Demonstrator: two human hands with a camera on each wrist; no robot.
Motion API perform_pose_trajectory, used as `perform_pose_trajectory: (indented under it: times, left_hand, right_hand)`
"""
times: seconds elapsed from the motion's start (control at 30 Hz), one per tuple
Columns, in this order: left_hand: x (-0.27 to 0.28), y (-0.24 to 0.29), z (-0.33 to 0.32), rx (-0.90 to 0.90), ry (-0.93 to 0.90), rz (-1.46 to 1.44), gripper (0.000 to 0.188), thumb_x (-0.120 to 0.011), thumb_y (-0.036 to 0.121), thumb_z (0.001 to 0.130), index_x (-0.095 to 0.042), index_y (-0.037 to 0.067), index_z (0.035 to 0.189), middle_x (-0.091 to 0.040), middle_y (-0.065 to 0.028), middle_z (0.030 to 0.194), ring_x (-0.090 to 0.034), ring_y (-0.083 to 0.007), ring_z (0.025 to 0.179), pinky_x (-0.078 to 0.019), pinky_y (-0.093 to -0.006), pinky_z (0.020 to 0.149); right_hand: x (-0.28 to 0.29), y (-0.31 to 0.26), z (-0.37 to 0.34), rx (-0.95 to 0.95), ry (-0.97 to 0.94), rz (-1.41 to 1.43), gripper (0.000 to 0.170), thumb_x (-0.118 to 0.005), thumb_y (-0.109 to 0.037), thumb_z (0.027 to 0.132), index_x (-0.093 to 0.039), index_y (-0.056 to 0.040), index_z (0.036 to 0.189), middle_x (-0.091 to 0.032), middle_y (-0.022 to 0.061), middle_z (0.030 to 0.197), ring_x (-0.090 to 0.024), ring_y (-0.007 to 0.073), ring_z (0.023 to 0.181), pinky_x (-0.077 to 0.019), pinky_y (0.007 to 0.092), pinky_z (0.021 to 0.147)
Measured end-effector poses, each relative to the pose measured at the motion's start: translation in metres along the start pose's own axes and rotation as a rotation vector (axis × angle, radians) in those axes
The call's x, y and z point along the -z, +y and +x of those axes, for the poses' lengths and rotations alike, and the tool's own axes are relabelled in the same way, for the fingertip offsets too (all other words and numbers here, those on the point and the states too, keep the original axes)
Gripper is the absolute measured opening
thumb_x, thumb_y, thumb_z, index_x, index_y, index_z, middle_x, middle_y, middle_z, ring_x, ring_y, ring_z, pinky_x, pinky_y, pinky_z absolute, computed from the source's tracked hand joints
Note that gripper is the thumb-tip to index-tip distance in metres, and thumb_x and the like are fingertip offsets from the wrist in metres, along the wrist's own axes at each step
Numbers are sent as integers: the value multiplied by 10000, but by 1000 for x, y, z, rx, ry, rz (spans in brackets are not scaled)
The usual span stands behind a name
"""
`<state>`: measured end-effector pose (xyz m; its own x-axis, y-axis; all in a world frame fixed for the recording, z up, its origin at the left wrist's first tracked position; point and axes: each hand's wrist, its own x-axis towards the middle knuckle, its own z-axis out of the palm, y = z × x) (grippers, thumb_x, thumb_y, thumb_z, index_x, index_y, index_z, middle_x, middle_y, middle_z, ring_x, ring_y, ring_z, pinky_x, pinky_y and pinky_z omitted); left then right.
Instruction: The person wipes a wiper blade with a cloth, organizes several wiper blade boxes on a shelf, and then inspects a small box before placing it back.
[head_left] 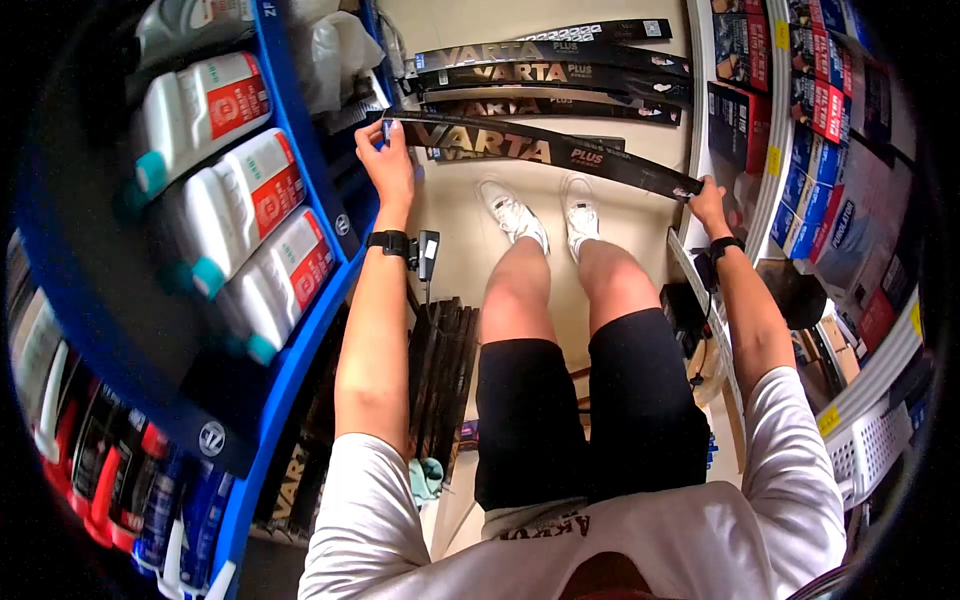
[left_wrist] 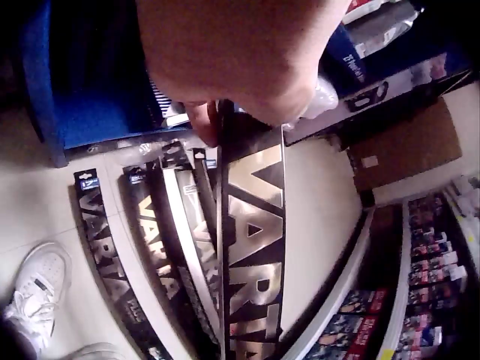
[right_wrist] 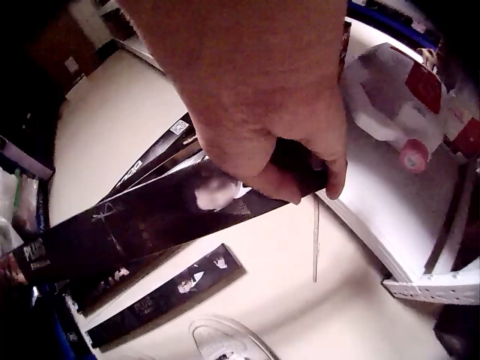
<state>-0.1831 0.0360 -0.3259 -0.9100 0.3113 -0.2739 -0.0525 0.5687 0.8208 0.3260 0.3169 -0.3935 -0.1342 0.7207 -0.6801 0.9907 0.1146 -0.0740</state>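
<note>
A long, narrow black VARTA wiper blade box spans the space between both hands, above the floor. At its left end, my left hand pinches it between thumb and fingers. My right hand grips the opposite end, lower and nearer the right shelf. Gold VARTA lettering on the held box faces up in the left wrist view. From the right wrist, my fingers curl over the end of the box, beside a printed portrait. Several similar boxes lie side by side on the floor beyond it, partly overlapping.
A blue shelf with white jugs stands at the left. Shelving with filter boxes lines the right. White shoes stand on the floor just below the boxes. More long dark boxes stand beside the left leg.
</note>
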Motion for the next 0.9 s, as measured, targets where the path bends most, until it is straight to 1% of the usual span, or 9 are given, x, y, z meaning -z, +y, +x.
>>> perform_pose_trajectory:
  times: [0.13, 0.2, 0.3, 0.4, 0.47, 0.57, 0.6, 0.73, 0.9]
  left_hand:
    - [8, 59, -19, -32, 95, -279, 460, -701, 182, 895, -419, 31, 1226, -564, -79, 1004, -534, -133, 835, -469, -260, 708]
    - [16, 100, -30, -14, 89, -340, 526, -700, 182, 902, -361, 41, 1279, -587, -95, 1053, -566, -152, 870, -494, -280, 734]
    - [33, 135, -35, 211, -80, -724, 341, -676, 195, 924, -491, 76, 1186, -651, -59, 1043, -639, -152, 898, -570, -311, 685]
    - [49, 180, -45, 215, -173, -760, 161, -676, 150, 916, -573, 91, 1025, -658, -1, 948, -627, -71, 758, -524, -196, 489]
    - [53, 202, -55, 186, -220, -775, 158, -672, 154, 920, -566, 90, 1019, -657, -9, 948, -631, -80, 779, -536, -213, 526]
    - [66, 243, -73, 96, -226, -705, 158, -671, 154, 924, -544, 87, 989, -629, 10, 904, -589, -60, 748, -504, -209, 566]
    - [70, 252, -77, 67, -205, -626, 179, -683, 146, 916, -531, 80, 986, -604, 13, 900, -554, -47, 752, -478, -204, 571]
    - [79, 298, -107, -131, -190, -523, 266, -697, 77, 890, -540, 16, 1097, -616, -21, 966, -576, -126, 887, -465, -267, 855]
    - [95, 355, -163, -181, -247, -402, 253, -673, -48, 839, -567, -14, 1066, -662, -59, 1017, -615, -116, 921, -499, -267, 810]
  right_hand:
    - [11, -2, -30, 27, -28, 34, 459, -706, -108, 727, -547, -33, 1151, -612, 294, 1018, -503, 455, 1083, -433, 453, 944]
    - [7, -3, -39, -15, -31, 1, 509, -736, -132, 690, -548, -44, 1155, -618, 285, 1027, -518, 443, 1089, -445, 448, 949]
    - [21, -20, -58, -12, -120, 51, 584, -755, -169, 667, -566, -38, 1204, -630, 293, 1050, -547, 439, 1100, -448, 434, 987]
    - [57, -63, -91, -19, -140, 141, 538, -736, -202, 686, -598, 3, 1164, -644, 303, 1031, -572, 436, 1076, -452, 437, 983]
    - [61, -80, -95, 29, -109, -19, 696, -802, -155, 617, -563, -58, 1263, -622, 249, 1136, -609, 400, 1043, -515, 401, 931]
    - [97, -115, -110, 106, -290, 182, 701, -790, -141, 618, -549, -60, 1270, -528, 261, 1244, -531, 413, 1149, -453, 414, 1017]
    - [101, -128, -123, 246, -144, 102, 666, -779, -121, 620, -561, -55, 1245, -557, 256, 1205, -540, 404, 1138, -441, 416, 1018]
    - [159, -190, -161, 603, -239, 209, 592, -758, -73, 625, -575, -42, 1188, -596, 241, 1122, -551, 399, 1118, -442, 413, 998]
    - [217, -255, -219, 950, -256, 289, 709, -802, -144, 689, -484, -55, 1316, -530, 196, 1287, -574, 348, 1102, -487, 404, 919]
